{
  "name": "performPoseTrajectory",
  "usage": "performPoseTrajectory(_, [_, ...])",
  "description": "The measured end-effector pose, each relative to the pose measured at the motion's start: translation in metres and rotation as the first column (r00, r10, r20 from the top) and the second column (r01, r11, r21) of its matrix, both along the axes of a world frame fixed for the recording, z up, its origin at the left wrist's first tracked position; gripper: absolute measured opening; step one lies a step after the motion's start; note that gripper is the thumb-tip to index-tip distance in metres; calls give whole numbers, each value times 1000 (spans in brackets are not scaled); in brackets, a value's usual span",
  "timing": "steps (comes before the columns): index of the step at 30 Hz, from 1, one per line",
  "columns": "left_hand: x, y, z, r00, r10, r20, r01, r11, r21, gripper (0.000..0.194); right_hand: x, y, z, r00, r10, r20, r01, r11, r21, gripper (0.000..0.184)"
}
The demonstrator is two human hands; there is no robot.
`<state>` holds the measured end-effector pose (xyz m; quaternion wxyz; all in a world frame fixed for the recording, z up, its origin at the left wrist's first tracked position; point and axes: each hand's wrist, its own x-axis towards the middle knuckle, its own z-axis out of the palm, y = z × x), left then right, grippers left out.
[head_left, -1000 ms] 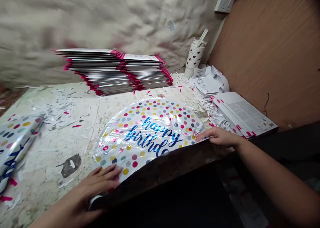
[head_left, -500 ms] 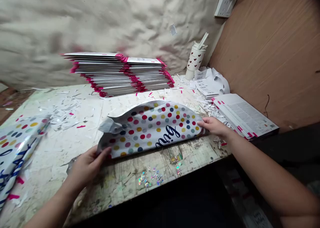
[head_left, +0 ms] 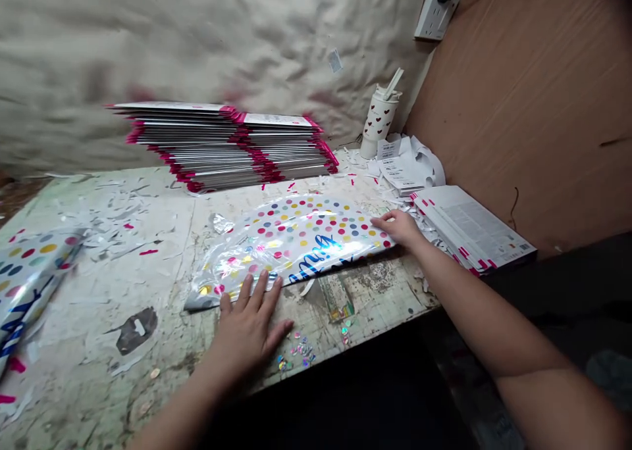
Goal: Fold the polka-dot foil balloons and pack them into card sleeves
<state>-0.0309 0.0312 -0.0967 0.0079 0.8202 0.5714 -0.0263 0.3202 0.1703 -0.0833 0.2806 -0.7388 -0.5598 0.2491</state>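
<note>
Head view: a folded foil balloon [head_left: 291, 236] with coloured dots, lying flat on the worn workbench [head_left: 93, 318], between the two hands. Left hand [head_left: 249, 328] spread open, fingertips resting on the near edge of the balloon, without pinch. Right hand [head_left: 399, 227] flat on the right end of the balloon, fingers close together, also without pinch. Farther back, a stack of flat printed packets [head_left: 222, 144]; at far left, another dotted balloon [head_left: 29, 285].
</note>
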Motion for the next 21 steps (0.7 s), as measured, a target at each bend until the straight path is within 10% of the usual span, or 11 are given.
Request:
performPoseTrajectory(3, [6,2,2,999,32,8,-31,999,-9,67,-25,-13,15,970,-3,241,-47,979,201,60])
performPoseTrajectory(6, [21,7,3,999,40,20,-41,997,58,71,-79,-46,15,885,240,398,-361,895,262,54])
performPoseTrajectory(10, [40,12,-2,999,-28,45,29,999,-26,78,-111,-79,-6,526,695,490,-798,603,1,63])
performPoseTrajectory(15, [49,16,-1,996,-9,90,12,1000,-29,77,-22,-89,-11,736,373,565,-412,909,-64,68])
performPoseTrajectory(21, [79,21,10,991,107,84,-105,994,-25,75,-19,-106,-14,766,275,580,-398,913,93,61])
